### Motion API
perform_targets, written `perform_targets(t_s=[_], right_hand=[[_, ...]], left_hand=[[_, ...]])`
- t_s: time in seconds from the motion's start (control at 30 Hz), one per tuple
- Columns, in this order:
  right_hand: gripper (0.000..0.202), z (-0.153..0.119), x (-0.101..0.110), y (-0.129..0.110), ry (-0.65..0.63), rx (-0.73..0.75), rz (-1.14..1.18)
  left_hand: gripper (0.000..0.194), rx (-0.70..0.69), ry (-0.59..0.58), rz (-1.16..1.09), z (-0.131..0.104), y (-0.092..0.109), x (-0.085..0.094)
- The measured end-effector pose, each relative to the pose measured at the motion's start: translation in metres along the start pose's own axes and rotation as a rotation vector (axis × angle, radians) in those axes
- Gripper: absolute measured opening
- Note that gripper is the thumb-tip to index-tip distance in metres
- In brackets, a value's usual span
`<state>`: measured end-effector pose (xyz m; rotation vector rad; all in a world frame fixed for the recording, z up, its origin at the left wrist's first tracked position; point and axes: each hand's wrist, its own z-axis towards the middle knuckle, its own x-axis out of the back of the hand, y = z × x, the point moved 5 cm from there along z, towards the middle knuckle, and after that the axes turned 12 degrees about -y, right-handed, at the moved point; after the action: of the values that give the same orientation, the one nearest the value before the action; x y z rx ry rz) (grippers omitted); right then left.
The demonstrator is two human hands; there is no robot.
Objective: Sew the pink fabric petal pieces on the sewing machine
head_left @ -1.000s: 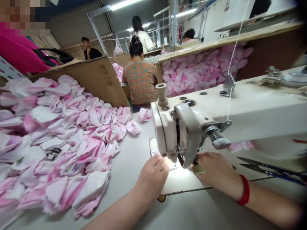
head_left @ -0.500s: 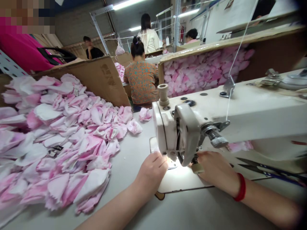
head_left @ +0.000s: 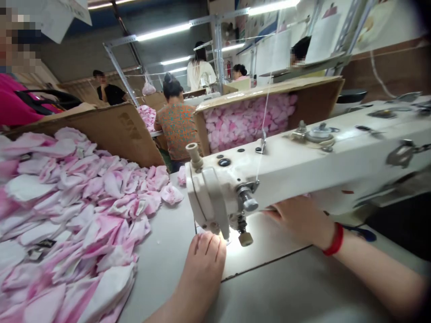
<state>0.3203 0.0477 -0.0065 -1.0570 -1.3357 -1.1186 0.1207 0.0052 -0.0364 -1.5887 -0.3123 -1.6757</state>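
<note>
My left hand (head_left: pixel 208 253) rests on the bed of a white sewing machine (head_left: pixel 289 166), just left of the lit needle area. Its fingers are bent together, and their tips and anything under them are hidden. On the right, my right hand (head_left: pixel 298 217), with a red band on the wrist, reaches under the machine arm. The machine hides part of its fingers, so a hold cannot be made out. White thread runs down to the machine head. A large heap of pink and white cloth pieces (head_left: pixel 111 215) lies on the left.
Cardboard panels (head_left: pixel 101 130) stand behind the heap. A box (head_left: pixel 316 101) of pink pieces is beyond the machine. Scissors (head_left: pixel 362 232) lie right of my right wrist. A person in a patterned top (head_left: pixel 178 128) sits ahead; other people are farther back.
The view has shifted, showing more of the machine arm. My right hand has moved right, away from the needle, beneath the arm. My left hand stays beside the needle area, its fingers now pointing more forward.
</note>
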Motion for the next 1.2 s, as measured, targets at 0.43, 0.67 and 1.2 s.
perform_targets(t_s=[0.43, 0.67, 1.2], right_hand=[[0.022, -0.018, 0.001, 0.008, 0.053, 0.031, 0.068], [0.030, -0.116, 0.026, -0.065, 0.605, 0.545, 0.028], [0.019, -0.103, 0.010, -0.085, 0.113, 0.372, 0.629]], left_hand=[[0.026, 0.141, 0.061, -1.071, -0.020, -0.001, 0.031], [0.045, 0.556, -0.321, -2.334, -0.023, 0.024, 0.010], [0.044, 0.448, -0.040, -1.727, -0.048, -0.002, 0.050]])
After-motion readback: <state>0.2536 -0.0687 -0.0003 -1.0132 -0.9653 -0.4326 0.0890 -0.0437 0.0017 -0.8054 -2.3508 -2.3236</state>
